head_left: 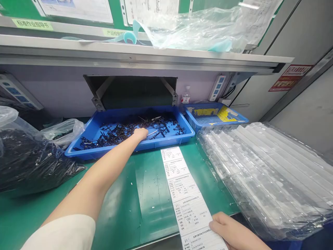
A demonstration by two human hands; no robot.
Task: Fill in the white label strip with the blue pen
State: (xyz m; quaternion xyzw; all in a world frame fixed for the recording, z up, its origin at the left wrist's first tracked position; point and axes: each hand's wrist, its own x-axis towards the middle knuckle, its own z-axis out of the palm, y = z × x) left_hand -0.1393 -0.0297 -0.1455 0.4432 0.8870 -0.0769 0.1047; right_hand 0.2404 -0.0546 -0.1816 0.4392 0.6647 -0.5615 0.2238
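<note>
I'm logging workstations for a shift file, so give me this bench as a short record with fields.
left hand: at the near rim of the blue tray, beside a slim pale item; grip unclear
right hand: holding the label strip by its right edge
tray contents: loose black parts
work surface: green bench
left side: clear bag with dark contents
right side: clear plastic packaging
back right: blue basket, bottle

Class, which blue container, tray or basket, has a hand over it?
The wide blue tray holding black parts: the left hand is over its front side, while no hand is over the smaller blue basket beside it.
</note>
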